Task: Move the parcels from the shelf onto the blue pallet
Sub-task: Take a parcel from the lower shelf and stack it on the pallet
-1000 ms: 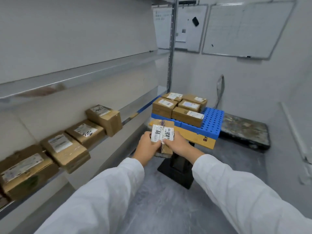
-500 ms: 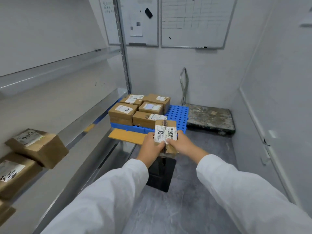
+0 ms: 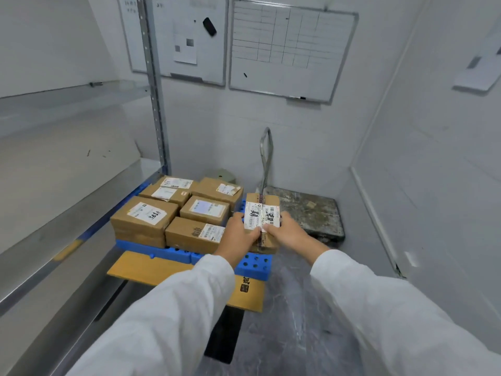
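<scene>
1. The left hand (image 3: 238, 234) and right hand (image 3: 290, 233) clasp the labelled cardboard parcel (image 3: 261, 213) from either side, thumbs on top, probably to keep it level.
2. It is over the blue pallet (image 3: 252, 264) at its free right strip, beside the packed parcels (image 3: 200, 210) crowded leftward.

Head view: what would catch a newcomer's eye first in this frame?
First, the labelled parcel in the centre, gripped by the left hand and the right hand at the right end of the blue pallet. Just left of it, brown parcels lie packed together on the pallet. Two whiteboards hang on the back wall.
</scene>
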Demonstrator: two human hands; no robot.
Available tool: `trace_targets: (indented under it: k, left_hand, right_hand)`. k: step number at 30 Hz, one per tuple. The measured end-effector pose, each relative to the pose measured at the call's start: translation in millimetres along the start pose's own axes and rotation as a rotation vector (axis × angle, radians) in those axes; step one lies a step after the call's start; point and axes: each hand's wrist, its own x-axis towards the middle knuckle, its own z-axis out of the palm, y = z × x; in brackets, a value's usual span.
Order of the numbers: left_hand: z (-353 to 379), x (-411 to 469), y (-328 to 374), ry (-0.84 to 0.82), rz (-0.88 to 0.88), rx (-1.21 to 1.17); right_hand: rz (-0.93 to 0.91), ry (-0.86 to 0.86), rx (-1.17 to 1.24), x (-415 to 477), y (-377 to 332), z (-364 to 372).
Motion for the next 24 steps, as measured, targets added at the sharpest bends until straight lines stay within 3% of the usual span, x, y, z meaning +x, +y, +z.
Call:
trace_targets:
  k: [12, 24]
  left_hand:
    - [48.8, 100.5, -35.9, -0.013, -0.112, -0.012]
    - [89.2, 212.4, -30.2, 0.274, -0.17, -0.037]
  right_hand:
    - [0.037, -0.057, 0.005, 113.4, 42.5, -12.0]
    - [-0.183, -0.269, -0.035, 265.8, 43.1, -55.3]
